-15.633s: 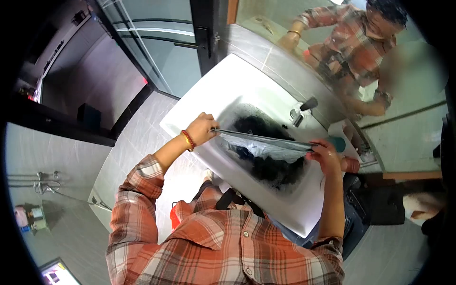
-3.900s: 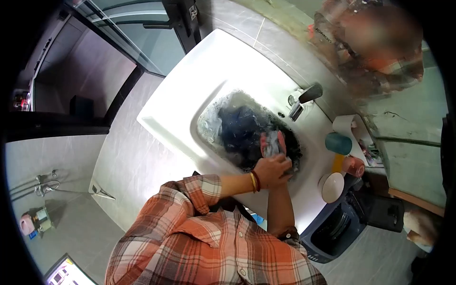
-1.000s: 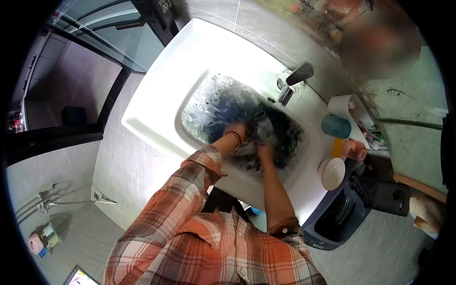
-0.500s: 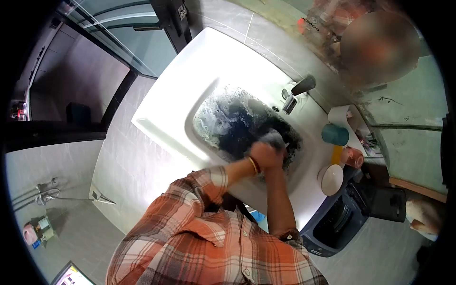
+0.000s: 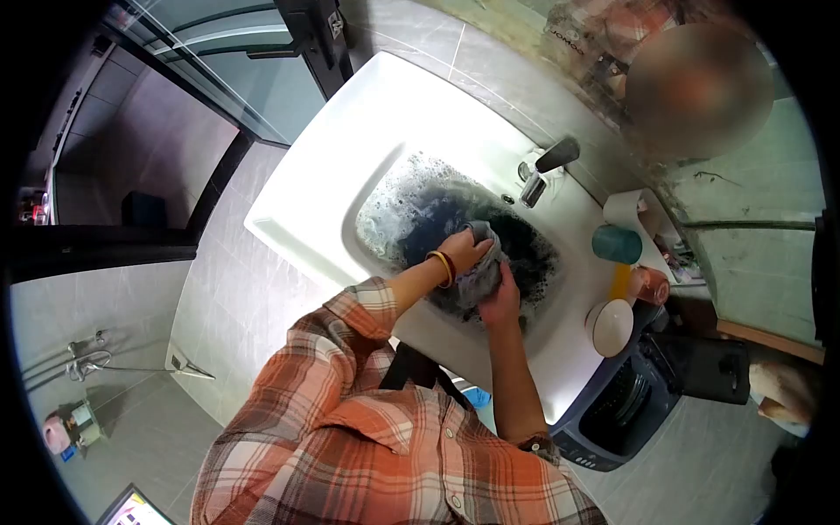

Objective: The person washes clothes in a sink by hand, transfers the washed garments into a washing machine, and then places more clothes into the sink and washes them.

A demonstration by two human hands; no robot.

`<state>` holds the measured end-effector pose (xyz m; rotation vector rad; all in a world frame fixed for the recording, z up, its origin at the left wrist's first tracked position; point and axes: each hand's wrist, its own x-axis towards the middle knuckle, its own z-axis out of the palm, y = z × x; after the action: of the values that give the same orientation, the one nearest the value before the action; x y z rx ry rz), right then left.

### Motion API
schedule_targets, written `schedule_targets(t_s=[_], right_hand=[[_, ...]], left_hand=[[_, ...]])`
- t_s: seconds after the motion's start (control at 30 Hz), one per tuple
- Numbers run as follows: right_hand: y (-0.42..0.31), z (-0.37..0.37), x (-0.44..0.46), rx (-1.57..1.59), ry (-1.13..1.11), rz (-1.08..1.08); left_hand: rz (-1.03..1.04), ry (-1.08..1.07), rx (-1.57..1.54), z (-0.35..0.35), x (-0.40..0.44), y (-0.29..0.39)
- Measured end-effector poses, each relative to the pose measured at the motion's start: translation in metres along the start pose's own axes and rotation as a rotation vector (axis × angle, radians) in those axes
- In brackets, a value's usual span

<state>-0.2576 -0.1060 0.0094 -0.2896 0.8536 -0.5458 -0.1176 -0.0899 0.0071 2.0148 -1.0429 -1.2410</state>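
A wet grey cloth [image 5: 479, 278] is bunched between my two hands, over the basin of the white sink [image 5: 350, 131]. My left hand [image 5: 465, 248], with bands round its wrist, grips the cloth's upper left part. On its right side my right hand [image 5: 501, 297] holds it, thumb up along the edge. Dark, soapy water [image 5: 420, 214] with foam and dark fabric in it lies beneath the hands. How far the cloth dips into the water I cannot tell.
A faucet [image 5: 542, 171] stands at the sink's back edge. To the right are a teal cup [image 5: 617, 244], a pink cup [image 5: 649, 285], a white bowl [image 5: 610, 327] and a dark open-lidded machine [image 5: 612, 420]. A mirror [image 5: 735, 184] hangs behind.
Half a second ago my hands were pressed together in a blur; now they are slightly apart with the grey cloth between them. Earlier, a cloth was stretched wide above the basin.
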Motion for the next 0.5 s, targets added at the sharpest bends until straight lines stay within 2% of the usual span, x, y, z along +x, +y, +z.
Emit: schedule_targets(t_s=[0.1,0.13,0.2,0.23,0.27,0.3,0.37,0.4,0.47,0.5], right_hand=[[0.007,-0.022,0.010,-0.126,-0.142,-0.106],[0.004,-0.023,0.009,0.025,-0.337,-0.016],[-0.002,-0.024,-0.003,0.332,-0.709,0.173],[-0.006,-0.019,-0.008,0.208,-0.514,0.198],[-0.011,-0.013,-0.013,0.080,-0.319,0.220],[-0.016,-0.009,-0.013,-0.049,-0.126,0.238],[-0.011,-0.021,-0.001,0.022,0.031,0.227],[-0.009,-0.026,0.005,0.059,0.110,0.230],[-0.017,-0.013,0.006,0.047,-0.064,0.291],[-0.023,-0.010,0.008,0.044,-0.154,0.317]], left_hand=[[0.084,0.161,0.220,0.025,-0.020,-0.004],[0.106,0.216,0.292,0.030,-0.024,-0.008],[0.123,0.117,0.073,0.026,-0.020,-0.021],[0.136,0.068,-0.039,0.022,-0.013,-0.028],[0.077,-0.093,0.046,0.017,-0.001,-0.038],[0.071,-0.114,0.196,0.014,-0.003,-0.032],[0.063,-0.162,0.510,0.002,-0.010,-0.012],[0.354,-0.136,0.677,0.029,-0.007,-0.020],[0.565,-0.277,0.922,0.042,-0.042,0.017],[0.588,-0.211,0.801,0.045,-0.061,0.031]])
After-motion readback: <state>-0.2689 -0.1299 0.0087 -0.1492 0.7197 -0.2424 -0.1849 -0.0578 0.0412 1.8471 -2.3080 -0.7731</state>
